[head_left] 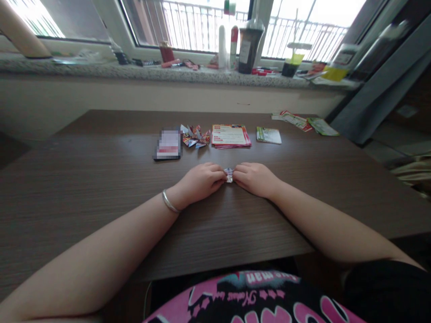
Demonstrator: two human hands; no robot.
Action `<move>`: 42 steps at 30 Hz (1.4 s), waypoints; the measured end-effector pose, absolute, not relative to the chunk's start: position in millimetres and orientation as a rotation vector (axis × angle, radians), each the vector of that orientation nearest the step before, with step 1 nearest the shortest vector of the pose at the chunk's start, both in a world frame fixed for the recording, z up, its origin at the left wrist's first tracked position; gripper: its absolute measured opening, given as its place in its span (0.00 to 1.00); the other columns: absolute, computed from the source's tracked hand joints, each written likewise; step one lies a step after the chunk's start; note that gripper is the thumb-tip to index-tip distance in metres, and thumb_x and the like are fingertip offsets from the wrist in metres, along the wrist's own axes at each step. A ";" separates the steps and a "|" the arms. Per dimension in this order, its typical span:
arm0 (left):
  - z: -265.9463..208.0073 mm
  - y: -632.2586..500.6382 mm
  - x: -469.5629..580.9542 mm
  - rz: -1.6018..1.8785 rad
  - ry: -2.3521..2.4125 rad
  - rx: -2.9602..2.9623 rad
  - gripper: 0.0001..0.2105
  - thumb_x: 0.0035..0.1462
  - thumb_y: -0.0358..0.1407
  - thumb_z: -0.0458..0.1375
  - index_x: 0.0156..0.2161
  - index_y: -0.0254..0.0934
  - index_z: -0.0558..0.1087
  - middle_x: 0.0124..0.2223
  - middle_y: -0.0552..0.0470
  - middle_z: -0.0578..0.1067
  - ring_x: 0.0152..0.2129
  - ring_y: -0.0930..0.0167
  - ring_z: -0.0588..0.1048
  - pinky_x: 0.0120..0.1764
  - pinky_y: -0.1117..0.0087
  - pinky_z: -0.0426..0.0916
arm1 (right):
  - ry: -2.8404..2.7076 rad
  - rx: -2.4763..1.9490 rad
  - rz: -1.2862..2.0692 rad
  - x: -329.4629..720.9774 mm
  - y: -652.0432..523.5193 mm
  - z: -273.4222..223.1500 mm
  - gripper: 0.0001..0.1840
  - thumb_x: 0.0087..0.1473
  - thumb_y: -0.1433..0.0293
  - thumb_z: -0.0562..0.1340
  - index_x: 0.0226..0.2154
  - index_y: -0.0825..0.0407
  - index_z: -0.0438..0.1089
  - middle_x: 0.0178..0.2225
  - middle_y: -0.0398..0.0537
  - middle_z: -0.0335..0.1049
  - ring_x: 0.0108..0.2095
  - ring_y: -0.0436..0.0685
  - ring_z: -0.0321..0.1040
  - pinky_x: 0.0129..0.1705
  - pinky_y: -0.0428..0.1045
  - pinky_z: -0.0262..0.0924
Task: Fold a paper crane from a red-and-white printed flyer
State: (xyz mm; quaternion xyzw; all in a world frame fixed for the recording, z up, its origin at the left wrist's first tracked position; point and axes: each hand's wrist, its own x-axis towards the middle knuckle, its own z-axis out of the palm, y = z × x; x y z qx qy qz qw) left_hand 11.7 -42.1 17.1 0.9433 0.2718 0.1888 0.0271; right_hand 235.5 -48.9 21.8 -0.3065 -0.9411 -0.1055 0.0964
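Between my two hands, low over the dark wooden table (pixel 215 233), is a small piece of folded paper (pixel 229 175) with a white and purplish print. My left hand (pixel 206 180), with a silver bangle at the wrist, pinches its left side. Its right side is pinched by my right hand (pixel 255 178). The fingers cover much of the paper, so its full shape is hidden. Just beyond my hands lie several folded paper pieces (pixel 196 137) in a loose pile and a stack of printed cards (pixel 230 136).
A phone (pixel 168 144) with a blurred screen lies left of the folded pieces. Right of the cards is a small green-edged stack (pixel 268 135), with wrappers (pixel 298 121) farther back. Bottles and cups, among them a dark bottle (pixel 248 49), line the stone windowsill (pixel 134 72).
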 end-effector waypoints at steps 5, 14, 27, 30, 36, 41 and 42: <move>19.8 -45.3 14.4 0.560 0.856 2.960 0.09 0.61 0.31 0.53 0.40 0.37 0.77 0.40 0.45 0.77 0.39 0.67 0.75 0.45 0.65 0.70 | -2.798 -0.943 -0.214 236.1 -51.4 26.0 0.12 0.62 0.69 0.55 0.36 0.53 0.74 0.36 0.52 0.74 0.35 0.55 0.67 0.37 0.49 0.56; 22.6 -51.0 17.4 0.369 0.951 3.080 0.09 0.62 0.32 0.52 0.41 0.35 0.75 0.41 0.45 0.77 0.38 0.66 0.76 0.42 0.64 0.71 | -2.794 -0.921 -0.114 239.2 -53.2 28.7 0.12 0.60 0.68 0.56 0.36 0.53 0.76 0.35 0.52 0.74 0.36 0.57 0.68 0.41 0.51 0.60; 24.5 -52.6 17.2 0.338 1.031 3.068 0.09 0.62 0.32 0.52 0.40 0.36 0.75 0.40 0.46 0.77 0.35 0.67 0.77 0.37 0.67 0.71 | -2.573 -1.129 0.121 233.9 -47.0 20.7 0.09 0.57 0.70 0.59 0.37 0.52 0.76 0.35 0.52 0.73 0.38 0.57 0.67 0.44 0.51 0.60; 25.2 -54.2 16.9 0.307 1.076 3.077 0.09 0.63 0.34 0.52 0.40 0.37 0.75 0.39 0.48 0.77 0.32 0.68 0.76 0.33 0.70 0.69 | -2.511 -1.230 0.154 236.3 -44.1 18.3 0.07 0.55 0.70 0.61 0.34 0.53 0.75 0.32 0.50 0.71 0.35 0.56 0.67 0.40 0.50 0.59; 22.7 -50.7 19.5 0.390 1.007 3.145 0.11 0.64 0.36 0.51 0.36 0.35 0.75 0.35 0.47 0.76 0.33 0.68 0.75 0.37 0.68 0.68 | -2.499 -1.166 0.183 239.5 -38.4 13.0 0.06 0.54 0.73 0.60 0.34 0.53 0.74 0.33 0.49 0.71 0.35 0.55 0.66 0.40 0.49 0.60; 23.7 -48.7 20.8 0.401 0.970 3.154 0.12 0.65 0.37 0.51 0.35 0.34 0.74 0.33 0.47 0.75 0.33 0.68 0.73 0.39 0.66 0.68 | -2.546 -1.016 0.090 237.6 -39.4 11.2 0.10 0.58 0.73 0.58 0.39 0.53 0.75 0.38 0.52 0.72 0.42 0.58 0.66 0.47 0.53 0.60; 23.5 -48.6 20.6 0.402 0.981 3.150 0.12 0.65 0.37 0.51 0.36 0.34 0.74 0.33 0.47 0.75 0.32 0.68 0.73 0.39 0.67 0.68 | -2.552 -1.005 0.083 237.4 -39.6 11.1 0.10 0.58 0.73 0.58 0.39 0.53 0.75 0.38 0.52 0.73 0.41 0.58 0.66 0.47 0.53 0.60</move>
